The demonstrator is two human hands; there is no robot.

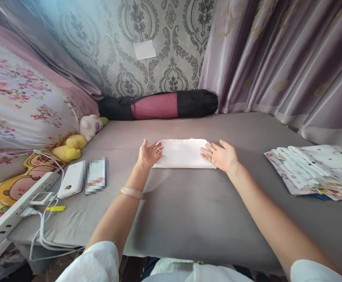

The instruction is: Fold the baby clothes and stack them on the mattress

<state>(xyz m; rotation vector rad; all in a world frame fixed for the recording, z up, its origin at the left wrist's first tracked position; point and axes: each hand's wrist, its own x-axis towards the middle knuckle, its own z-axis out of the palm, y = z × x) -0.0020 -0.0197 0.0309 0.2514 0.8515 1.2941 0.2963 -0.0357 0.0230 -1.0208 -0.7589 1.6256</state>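
A white folded cloth (184, 153) lies flat as a long rectangle on the grey bed cover (194, 203). My left hand (150, 154) is at its left end, palm turned up and inward, the fingers slightly curled and apart. At the right end is my right hand (221, 156), with its fingers spread and their tips over the cloth's edge. Neither hand grips the cloth. A pale bangle (131, 192) sits on my left wrist.
At right lies a stack of folded printed cloths (321, 168). A black and pink rolled bag (156, 105) rests against the wall. On the left are a power strip (20, 211), cables, a white power bank (71, 179), a blurred packet (96, 175) and plush toys (71, 147).
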